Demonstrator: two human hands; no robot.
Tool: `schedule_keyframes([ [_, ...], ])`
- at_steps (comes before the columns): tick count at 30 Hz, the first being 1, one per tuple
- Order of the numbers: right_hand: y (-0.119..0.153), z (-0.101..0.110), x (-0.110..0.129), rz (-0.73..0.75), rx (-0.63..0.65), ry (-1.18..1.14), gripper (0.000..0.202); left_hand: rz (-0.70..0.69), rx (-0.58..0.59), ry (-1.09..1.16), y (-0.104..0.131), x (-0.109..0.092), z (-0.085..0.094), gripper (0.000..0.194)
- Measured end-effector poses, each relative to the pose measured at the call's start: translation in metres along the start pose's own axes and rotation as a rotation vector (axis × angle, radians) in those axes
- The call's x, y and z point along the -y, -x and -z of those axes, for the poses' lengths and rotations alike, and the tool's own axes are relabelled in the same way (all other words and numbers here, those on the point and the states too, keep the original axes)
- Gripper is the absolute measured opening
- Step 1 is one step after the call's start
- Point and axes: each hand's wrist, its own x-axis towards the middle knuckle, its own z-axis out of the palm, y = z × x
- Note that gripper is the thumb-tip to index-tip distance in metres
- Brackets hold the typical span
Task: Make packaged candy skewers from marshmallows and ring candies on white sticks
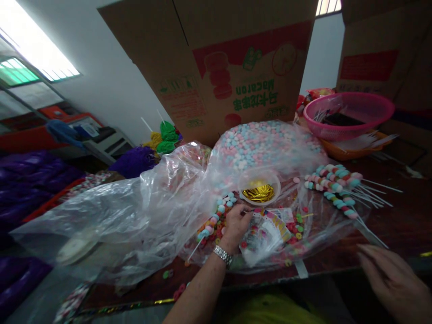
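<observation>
With left hand (236,222) curled at printed packets (268,231) (grip unclear) on the plastic sheet (320,231) and right hand (391,276) loosely open near skewers (339,179), avoid sideways drag liable to scatter adjacent coloured rings (299,235).

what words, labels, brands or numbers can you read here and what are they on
"Macaron", upside down, on the large cardboard box
"马卡龙串串", also upside down, beside it
Smaller print on that box: too small to read
Red panel on the right-hand box: too blurred to read
Printed cards by the left hand: too small and blurred to read
</observation>
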Motion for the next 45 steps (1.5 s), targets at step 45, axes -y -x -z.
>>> schedule_keyframes([
  [45,-0.134,-0.010,-0.051,0.247,0.218,0.539,0.026,-0.506,0.027,0.123,0.049,-0.024,0.045,0.029],
])
